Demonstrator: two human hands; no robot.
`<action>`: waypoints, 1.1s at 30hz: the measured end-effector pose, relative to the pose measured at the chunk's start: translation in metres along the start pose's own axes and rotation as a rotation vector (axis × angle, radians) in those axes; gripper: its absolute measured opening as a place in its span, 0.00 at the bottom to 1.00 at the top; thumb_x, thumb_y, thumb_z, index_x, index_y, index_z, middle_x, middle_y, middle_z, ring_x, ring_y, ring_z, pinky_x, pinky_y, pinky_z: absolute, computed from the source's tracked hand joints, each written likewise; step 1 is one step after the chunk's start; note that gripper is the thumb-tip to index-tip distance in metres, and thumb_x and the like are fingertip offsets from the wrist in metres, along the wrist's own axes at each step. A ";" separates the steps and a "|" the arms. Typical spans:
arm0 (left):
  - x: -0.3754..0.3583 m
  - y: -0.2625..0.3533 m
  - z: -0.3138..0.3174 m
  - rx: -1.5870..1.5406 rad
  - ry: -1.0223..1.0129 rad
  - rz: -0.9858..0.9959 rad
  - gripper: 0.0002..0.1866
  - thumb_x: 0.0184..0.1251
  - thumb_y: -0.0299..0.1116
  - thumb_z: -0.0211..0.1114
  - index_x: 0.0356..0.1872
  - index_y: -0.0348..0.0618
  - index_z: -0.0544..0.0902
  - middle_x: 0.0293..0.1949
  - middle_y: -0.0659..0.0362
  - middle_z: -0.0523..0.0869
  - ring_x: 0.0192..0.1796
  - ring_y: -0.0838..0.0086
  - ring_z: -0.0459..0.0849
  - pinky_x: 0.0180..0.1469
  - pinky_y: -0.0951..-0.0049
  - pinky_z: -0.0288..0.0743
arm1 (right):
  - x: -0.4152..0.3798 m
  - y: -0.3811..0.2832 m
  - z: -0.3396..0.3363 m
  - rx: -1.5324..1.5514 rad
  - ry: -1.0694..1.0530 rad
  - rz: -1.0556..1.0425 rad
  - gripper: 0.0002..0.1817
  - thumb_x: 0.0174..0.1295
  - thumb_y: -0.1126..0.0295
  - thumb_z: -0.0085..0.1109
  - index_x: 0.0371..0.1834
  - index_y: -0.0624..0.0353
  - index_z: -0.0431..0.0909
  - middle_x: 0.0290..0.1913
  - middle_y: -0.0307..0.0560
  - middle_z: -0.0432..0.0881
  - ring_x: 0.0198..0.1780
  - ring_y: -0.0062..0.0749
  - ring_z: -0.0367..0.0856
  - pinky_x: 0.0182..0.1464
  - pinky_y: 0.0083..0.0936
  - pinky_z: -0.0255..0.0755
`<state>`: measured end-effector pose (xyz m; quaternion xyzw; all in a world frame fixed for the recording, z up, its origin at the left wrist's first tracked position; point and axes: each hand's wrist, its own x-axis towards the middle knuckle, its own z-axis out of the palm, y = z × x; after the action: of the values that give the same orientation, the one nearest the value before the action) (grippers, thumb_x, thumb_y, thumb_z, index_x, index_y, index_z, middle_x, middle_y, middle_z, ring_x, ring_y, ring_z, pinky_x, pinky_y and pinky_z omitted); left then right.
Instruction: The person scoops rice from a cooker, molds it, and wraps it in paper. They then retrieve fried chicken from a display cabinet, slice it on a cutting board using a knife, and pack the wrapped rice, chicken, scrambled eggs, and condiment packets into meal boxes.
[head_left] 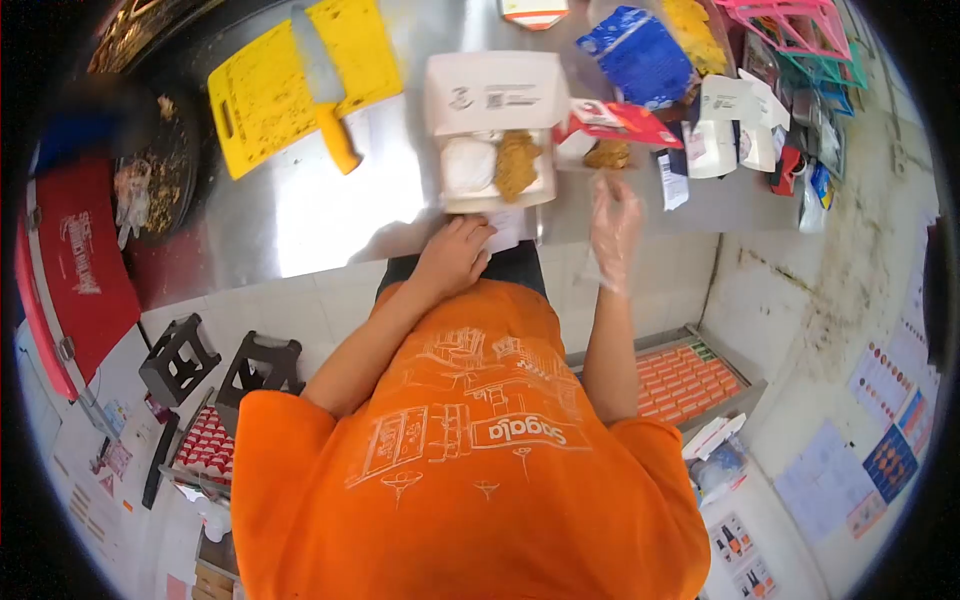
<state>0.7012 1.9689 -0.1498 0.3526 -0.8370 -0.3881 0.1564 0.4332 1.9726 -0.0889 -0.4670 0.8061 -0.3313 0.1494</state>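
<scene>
My left hand (453,258) is bare, its fingers curled around a white paper slip (503,230) at the table's front edge. Just beyond it stands an open white takeaway box (497,92) with a white rounded mound (468,165), perhaps rice, and a piece of fried chicken (517,167). My right hand (616,228) wears a clear plastic glove. Its fingers are drawn together at the near side of a smaller box with a red lid (630,122), close to a brown fried piece (607,154) inside. What they pinch, if anything, is hidden.
A knife (328,100) with a yellow handle lies across yellow cutting boards (250,110) on the steel table (375,190). At the right are a blue packet (640,55), folded white boxes (728,125) and pink baskets (790,22). Dark stools (180,360) stand below left.
</scene>
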 end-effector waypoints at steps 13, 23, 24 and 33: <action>0.065 0.098 0.049 0.146 0.325 -0.540 0.12 0.61 0.18 0.62 0.44 0.39 0.85 0.48 0.49 0.85 0.53 0.51 0.82 0.57 0.56 0.76 | 0.411 0.124 -0.162 -0.255 -0.129 -0.558 0.19 0.70 0.56 0.55 0.41 0.62 0.86 0.36 0.62 0.86 0.41 0.46 0.87 0.45 0.39 0.78; 0.388 0.233 0.027 -0.175 0.434 -0.154 0.15 0.68 0.26 0.63 0.54 0.41 0.83 0.56 0.46 0.84 0.58 0.51 0.83 0.63 0.59 0.75 | 0.403 0.176 -0.159 -0.638 -0.827 -0.280 0.20 0.68 0.59 0.55 0.29 0.64 0.86 0.36 0.65 0.86 0.42 0.58 0.86 0.46 0.47 0.78; 0.409 0.218 0.053 -0.225 0.388 -0.105 0.14 0.69 0.27 0.63 0.54 0.41 0.83 0.55 0.46 0.84 0.58 0.51 0.83 0.62 0.59 0.75 | 0.400 0.176 -0.154 -0.558 -0.664 -0.112 0.18 0.67 0.59 0.57 0.29 0.64 0.86 0.38 0.65 0.86 0.44 0.57 0.86 0.48 0.46 0.78; 0.462 0.188 0.130 -0.370 0.013 -0.447 0.22 0.68 0.38 0.65 0.56 0.30 0.80 0.50 0.41 0.84 0.58 0.47 0.80 0.62 0.54 0.73 | 0.438 0.158 -0.118 -0.731 -0.630 -0.560 0.17 0.52 0.56 0.74 0.31 0.61 0.88 0.35 0.55 0.89 0.41 0.48 0.89 0.44 0.38 0.81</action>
<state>0.2193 1.7950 -0.0967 0.4964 -0.6522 -0.5569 0.1341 0.0370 1.7008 -0.0784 -0.7613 0.6301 0.0985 0.1175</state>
